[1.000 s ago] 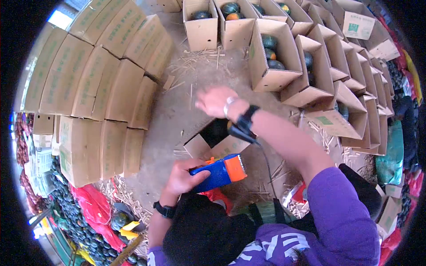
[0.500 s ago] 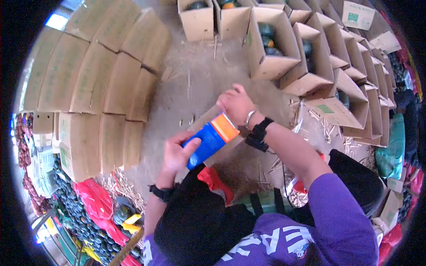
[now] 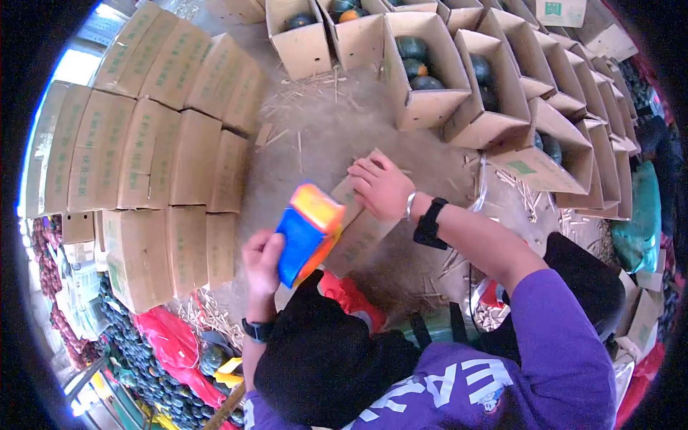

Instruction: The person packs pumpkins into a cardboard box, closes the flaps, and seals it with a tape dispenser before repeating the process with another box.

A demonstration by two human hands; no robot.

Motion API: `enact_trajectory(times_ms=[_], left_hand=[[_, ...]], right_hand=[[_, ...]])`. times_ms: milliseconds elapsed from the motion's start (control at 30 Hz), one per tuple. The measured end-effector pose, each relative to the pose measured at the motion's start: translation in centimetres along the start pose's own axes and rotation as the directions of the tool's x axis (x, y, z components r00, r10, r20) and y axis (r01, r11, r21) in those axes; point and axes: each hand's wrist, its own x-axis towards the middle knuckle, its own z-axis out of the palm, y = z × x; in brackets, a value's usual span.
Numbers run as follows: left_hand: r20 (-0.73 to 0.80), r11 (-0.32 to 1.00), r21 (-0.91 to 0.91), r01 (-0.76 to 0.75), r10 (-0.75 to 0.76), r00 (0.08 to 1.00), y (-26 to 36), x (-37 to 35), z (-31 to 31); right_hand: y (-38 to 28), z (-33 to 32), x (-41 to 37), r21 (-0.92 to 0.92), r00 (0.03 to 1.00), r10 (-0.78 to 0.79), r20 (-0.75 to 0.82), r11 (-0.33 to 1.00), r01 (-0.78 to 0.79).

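In my left hand point(image 3: 262, 261) is a flat, block-shaped blue-and-orange object point(image 3: 301, 240), its orange end slanting up and away from me; its exact kind cannot be made out. Below it and to the right, a closed cardboard carton point(image 3: 365, 240) stands between my knees, partly hidden by the object. My right hand point(image 3: 383, 188) is at the far end of this carton, fingers bent over its top and touching it. The held object overlaps the carton's left side in the view; whether they touch cannot be told.
Closed cartons point(image 3: 154, 150) are stacked high on the left. Open cartons point(image 3: 430, 104) holding dark green squashes point(image 3: 412, 49) stand in rows at the back and right. Straw point(image 3: 308, 89) litters the floor. A red bag point(image 3: 168, 340) lies by a heap of squashes at lower left.
My left hand has moved left with the blue-and-orange object and tilted it more upright, exposing more of the carton. My right hand stays at the carton's far end. The view has shifted slightly.
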Motion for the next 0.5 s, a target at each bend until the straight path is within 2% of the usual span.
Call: enact_trajectory(times_ms=[33, 67, 100, 200, 233, 300, 333, 367, 400, 500], left_hand=[[-0.059, 0.941, 0.329, 0.074, -0.058, 0.997, 0.0, -0.1, 1.8], [0.093, 0.92, 0.392, 0.004, -0.044, 0.995, 0.6, -0.1, 2.5], [0.062, 0.914, 0.405, 0.027, -0.057, 0.996, 0.8, 0.6, 2.6], [0.024, 0.859, 0.51, 0.034, -0.054, 0.998, 1.1, 0.7, 2.9], [0.035, 0.828, 0.56, 0.018, -0.046, 0.998, 0.9, 1.0, 2.8], [0.054, 0.887, 0.462, -0.032, 0.008, 0.999, -1.3, 1.2, 1.1], [0.062, 0.912, 0.409, -0.03, 0.006, 0.998, -1.4, 1.2, 1.1], [0.068, 0.92, 0.392, -0.022, -0.005, 0.998, -1.6, 1.3, 1.2], [0.076, 0.927, 0.374, -0.009, -0.021, 0.997, -0.7, 1.0, 1.8], [0.082, 0.916, 0.4, -0.007, -0.028, 0.996, 0.0, 1.2, 2.4]], right_hand=[[0.1, 0.2, -0.1, 0.038, 0.999, 0.032, -0.003, 0.999, -0.032], [0.2, 0.7, -0.1, 0.078, 0.998, 0.057, -0.009, 0.995, -0.056], [0.4, 0.9, 0.3, 0.11, 0.996, 0.081, -0.032, 0.991, -0.077], [0.2, 0.6, 0.6, 0.011, 0.961, 0.058, -0.272, 0.998, -0.058], [-0.4, 0.2, 0.4, 0.127, 0.923, 0.21, -0.323, 0.976, -0.178], [-2.2, 0.2, -0.8, 0.373, 0.797, 0.491, -0.351, 0.854, -0.362], [-3.1, -0.2, -1.1, 0.714, 0.722, 0.688, -0.079, 0.544, -0.44], [-4.3, -0.4, -1.4, 0.877, 0.632, 0.731, 0.256, 0.099, -0.47], [-5.2, -0.5, -1.7, 0.818, 0.552, 0.606, 0.573, -0.377, -0.436], [-5.9, 1.7, -1.5, 0.828, 0.642, 0.533, 0.551, -0.446, -0.34]])
